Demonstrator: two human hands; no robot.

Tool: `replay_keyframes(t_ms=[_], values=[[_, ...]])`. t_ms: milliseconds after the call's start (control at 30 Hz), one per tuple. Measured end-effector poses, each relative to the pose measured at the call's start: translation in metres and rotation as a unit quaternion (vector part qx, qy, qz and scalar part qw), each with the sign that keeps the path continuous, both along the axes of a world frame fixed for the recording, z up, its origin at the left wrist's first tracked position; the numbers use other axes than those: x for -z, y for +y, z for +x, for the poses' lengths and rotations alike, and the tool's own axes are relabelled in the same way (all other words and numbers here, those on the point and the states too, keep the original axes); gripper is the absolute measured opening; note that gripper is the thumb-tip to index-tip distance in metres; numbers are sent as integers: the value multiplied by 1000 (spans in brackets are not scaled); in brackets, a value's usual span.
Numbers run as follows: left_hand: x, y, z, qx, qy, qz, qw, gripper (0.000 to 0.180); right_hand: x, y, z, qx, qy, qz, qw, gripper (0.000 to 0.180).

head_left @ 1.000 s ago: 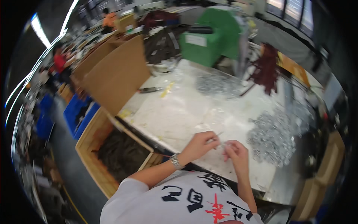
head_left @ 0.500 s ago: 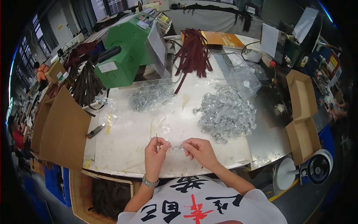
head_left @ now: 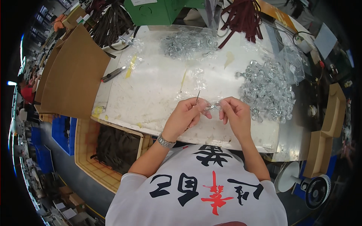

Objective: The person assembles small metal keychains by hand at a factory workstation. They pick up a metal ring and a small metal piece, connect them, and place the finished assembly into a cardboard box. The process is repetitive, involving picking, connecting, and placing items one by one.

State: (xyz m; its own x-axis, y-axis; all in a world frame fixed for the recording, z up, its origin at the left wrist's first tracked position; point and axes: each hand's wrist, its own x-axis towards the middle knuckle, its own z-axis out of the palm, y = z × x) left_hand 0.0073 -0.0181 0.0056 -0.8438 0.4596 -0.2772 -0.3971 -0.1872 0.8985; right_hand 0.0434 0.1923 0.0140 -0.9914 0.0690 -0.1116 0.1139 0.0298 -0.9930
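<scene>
Both hands meet over the near part of the white worktable (head_left: 151, 90). Between them is a small silver metal clasp (head_left: 214, 107), apparently with clear plastic about it. My left hand (head_left: 185, 116), with a metal watch on its wrist, pinches one end of it. A thin pointed metal tool (head_left: 198, 96) also sticks up from that hand; its lower part is hidden by the fingers. The fingers of my right hand (head_left: 237, 113) close on the clasp's other end. To the right lies a big pile of similar metal pieces in clear plastic (head_left: 267, 90).
A smaller pile of bagged metal pieces (head_left: 188, 43) lies farther back. A utility knife (head_left: 113, 74) rests beside a cardboard box (head_left: 73, 73) at left. Dark red straps (head_left: 243, 20) hang at the back. A yellow bin (head_left: 85, 147) stands below the table's edge, a fan (head_left: 317, 192) at lower right.
The view has tilted down and turned, so the table sits higher in the picture. My hands have come closer together around the metal clasp.
</scene>
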Motion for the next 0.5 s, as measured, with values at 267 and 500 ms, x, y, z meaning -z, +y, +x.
replay_keyframes(t_ms=[267, 500], values=[[5, 3, -1, -1, 27, -4, 1000, 16, 7, 7, -13, 16, 66, 0, 998, 15], [-5, 6, 4, -57, 102, -106, 987, 17, 3, 5, -4, -31, -35, -115, 992, 17]])
